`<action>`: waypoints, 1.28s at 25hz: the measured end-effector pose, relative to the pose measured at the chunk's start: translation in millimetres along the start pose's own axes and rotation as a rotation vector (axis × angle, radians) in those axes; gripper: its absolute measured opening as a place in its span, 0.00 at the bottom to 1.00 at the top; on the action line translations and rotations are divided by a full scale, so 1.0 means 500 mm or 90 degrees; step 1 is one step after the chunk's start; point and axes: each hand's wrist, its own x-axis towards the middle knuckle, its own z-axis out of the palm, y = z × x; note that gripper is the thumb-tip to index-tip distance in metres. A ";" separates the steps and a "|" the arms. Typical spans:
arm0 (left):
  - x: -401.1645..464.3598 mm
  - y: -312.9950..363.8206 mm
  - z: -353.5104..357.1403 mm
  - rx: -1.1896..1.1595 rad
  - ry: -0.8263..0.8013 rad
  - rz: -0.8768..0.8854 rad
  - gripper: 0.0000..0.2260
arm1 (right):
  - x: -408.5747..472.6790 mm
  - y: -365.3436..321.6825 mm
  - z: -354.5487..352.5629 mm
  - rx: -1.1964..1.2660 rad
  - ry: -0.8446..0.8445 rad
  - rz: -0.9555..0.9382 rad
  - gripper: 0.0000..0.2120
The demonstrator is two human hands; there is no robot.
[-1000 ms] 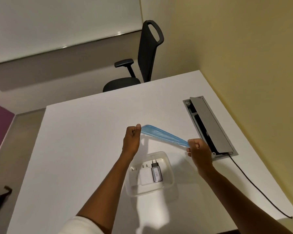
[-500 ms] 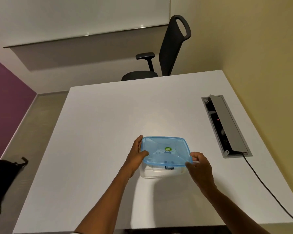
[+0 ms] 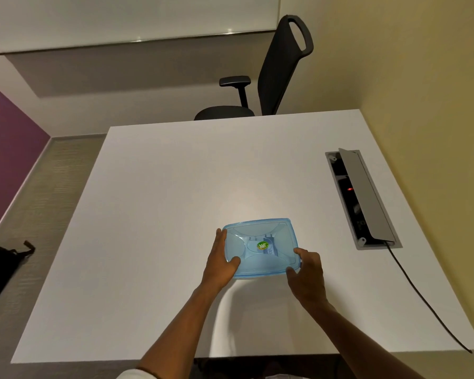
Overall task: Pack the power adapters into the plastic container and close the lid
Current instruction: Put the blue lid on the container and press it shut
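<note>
A translucent blue lid with a green round sticker lies flat on top of the plastic container on the white table. Through the lid the power adapters show dimly as pale and grey shapes. My left hand grips the lid's left edge, thumb on its top. My right hand holds the lid's near right corner, thumb on top. The container's clear walls are hidden beneath the lid and my hands.
An open cable hatch with a raised grey flap sits in the table at the right. From it a black cable runs toward the near right corner. A black office chair stands beyond the far edge. A dark bag lies on the floor at left.
A second ago both hands held the lid tilted above the open container. They lowered it over the container, and now it lies flat on top with both thumbs on it.
</note>
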 end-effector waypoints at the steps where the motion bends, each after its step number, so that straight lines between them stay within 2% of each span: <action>1: 0.005 0.001 0.001 0.009 0.003 0.000 0.37 | 0.001 0.000 0.000 -0.004 0.000 -0.002 0.24; 6: 0.020 -0.004 0.011 0.045 0.018 0.023 0.37 | 0.003 0.000 -0.005 -0.033 -0.017 -0.023 0.24; 12: 0.018 -0.029 0.029 0.167 -0.023 0.041 0.39 | 0.007 0.013 -0.005 -0.060 -0.041 -0.032 0.23; 15: 0.022 -0.025 0.038 0.271 0.023 0.085 0.40 | 0.009 0.010 -0.003 -0.085 -0.036 -0.042 0.21; 18: 0.030 -0.015 0.049 0.309 0.079 0.127 0.38 | 0.025 -0.006 -0.001 -0.114 0.010 -0.079 0.18; 23: 0.057 -0.014 0.077 0.363 0.047 0.146 0.35 | 0.096 -0.055 0.027 -0.153 0.001 -0.202 0.23; 28: 0.067 -0.010 0.096 0.449 0.077 0.176 0.37 | 0.128 -0.027 0.082 -0.234 -0.095 -0.224 0.34; 32: 0.068 -0.013 0.100 0.450 0.100 0.181 0.36 | 0.118 -0.001 0.108 -0.229 -0.072 -0.222 0.34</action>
